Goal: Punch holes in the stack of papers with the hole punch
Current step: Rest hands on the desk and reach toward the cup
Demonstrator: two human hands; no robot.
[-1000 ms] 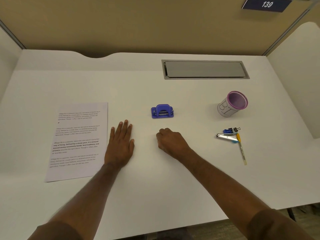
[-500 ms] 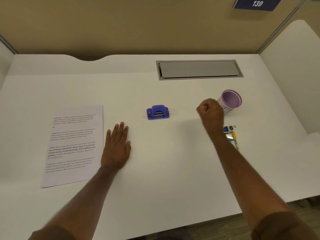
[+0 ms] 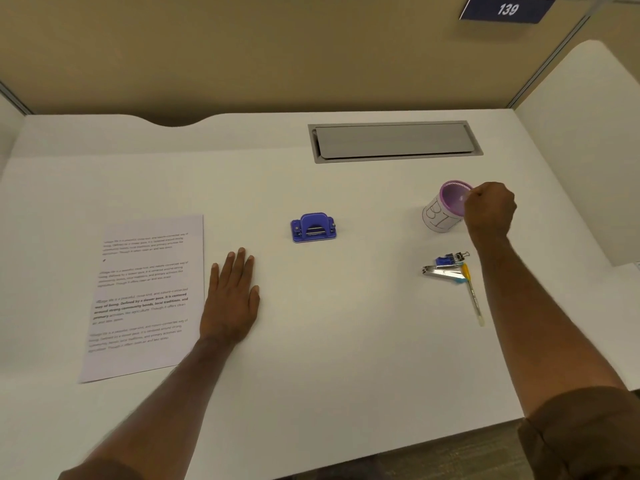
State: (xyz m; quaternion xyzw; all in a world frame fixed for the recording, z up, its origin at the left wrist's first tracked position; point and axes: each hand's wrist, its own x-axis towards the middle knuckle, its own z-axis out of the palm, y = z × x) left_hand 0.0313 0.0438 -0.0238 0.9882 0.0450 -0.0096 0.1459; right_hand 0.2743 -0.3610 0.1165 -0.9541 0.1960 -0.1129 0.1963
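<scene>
two hands, neither on the task's things: left hand (image 3: 231,299) flat and empty beside the stack of papers (image 3: 145,296); right hand (image 3: 490,211) fisted at the cup (image 3: 443,211), contents unclear. hole punch (image 3: 313,227) untouched mid-desk; punching not begun, next bring papers and punch together.

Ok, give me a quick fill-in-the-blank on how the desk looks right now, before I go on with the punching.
1. The hole punch is coloured ____.
2. The left hand lies flat on the desk, just right of the ____.
3. The right hand, closed in a fist, is at the rim of the ____.
4. The pen lies nearer the ____ hand.

Missing words: blue; papers; cup; right
</scene>
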